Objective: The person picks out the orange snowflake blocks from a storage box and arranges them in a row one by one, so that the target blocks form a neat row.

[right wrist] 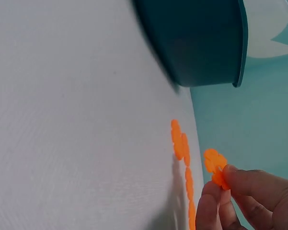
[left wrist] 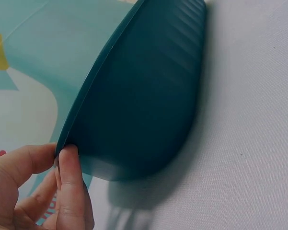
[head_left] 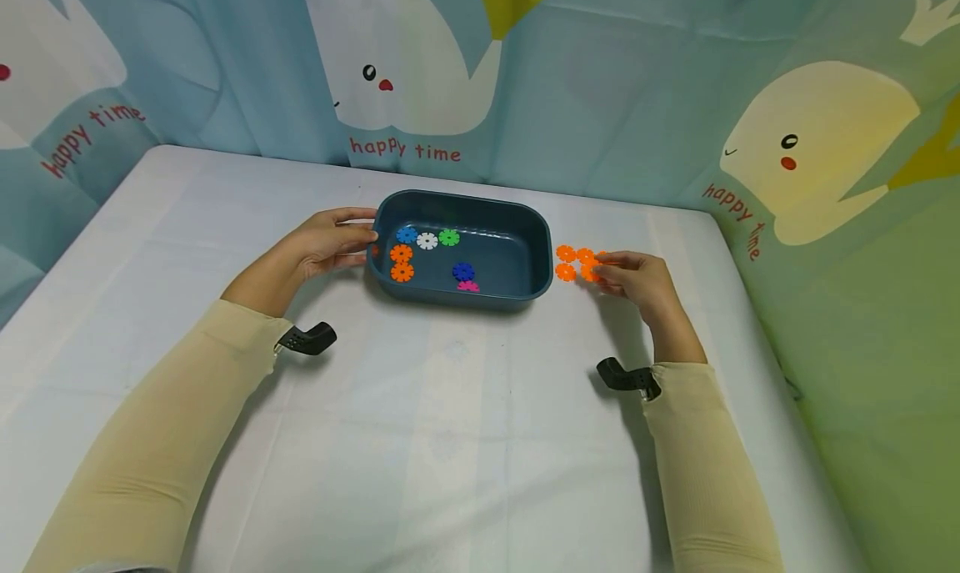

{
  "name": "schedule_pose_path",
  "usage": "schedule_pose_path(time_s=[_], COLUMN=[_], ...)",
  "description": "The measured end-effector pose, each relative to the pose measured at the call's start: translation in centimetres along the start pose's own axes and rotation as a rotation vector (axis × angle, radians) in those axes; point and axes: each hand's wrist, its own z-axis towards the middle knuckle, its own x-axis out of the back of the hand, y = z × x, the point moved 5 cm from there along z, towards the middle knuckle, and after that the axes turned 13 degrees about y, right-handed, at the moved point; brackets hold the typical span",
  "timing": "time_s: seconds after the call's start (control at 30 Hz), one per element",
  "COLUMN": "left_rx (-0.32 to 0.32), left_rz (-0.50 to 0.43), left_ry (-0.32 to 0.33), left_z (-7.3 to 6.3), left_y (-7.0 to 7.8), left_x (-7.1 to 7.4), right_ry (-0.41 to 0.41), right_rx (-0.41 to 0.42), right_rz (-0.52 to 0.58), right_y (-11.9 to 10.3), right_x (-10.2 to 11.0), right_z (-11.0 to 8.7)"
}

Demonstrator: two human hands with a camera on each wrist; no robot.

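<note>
L hand (head_left: 330,239) is pinching the dark teal tub (head_left: 498,260) by its left-end rim; R hand (head_left: 637,281) is gripping an orange disc (right wrist: 214,160) b/w thumb & fingertips, up off the counter (head_left: 450,439), beyond the tub's right end. (Might be two discs overlapping; can't tell.) Loose orange discs (head_left: 566,272) are lying flat nearby, b/w tub & R hand, while mixed-colour discs (head_left: 427,241) are sitting inside, mostly toward the left.

Main risk, IMO: a drop. Fingertips are holding only a small part of a thin disc, so a weak or uneven pinch could be letting it slip. If it is a pair, one could be falling w/o the other. Next: the right-end wall is standing in the way of any move inward, so a low path could be clipping the rim & knocking the disc loose. R fingers are also hovering near the loose ones, so a careless sweep could be scattering them. L hand is holding one end only; pulling up could be tilting the tub, sliding its contents.
</note>
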Motion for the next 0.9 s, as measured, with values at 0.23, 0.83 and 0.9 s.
schedule_pose_path(time_s=[0.23,0.83,0.9], left_rx=[0.000,0.001,0.000], left_rz=[-0.003,0.020,0.021], left_ry=[0.003,0.008,0.007], left_z=[0.0,-0.1,-0.1], left_y=[0.1,0.1,0.0], left_x=[-0.1,-0.1,-0.1], right_ry=[0.016,0.041,0.051], right_rx=[-0.027,-0.014,-0.006], right_rz=[-0.020,-0.128,-0.145], right_y=[0.9,1.5,1.5], right_x=[0.1,-0.2,-0.3], right_z=[0.5,1.1,1.2])
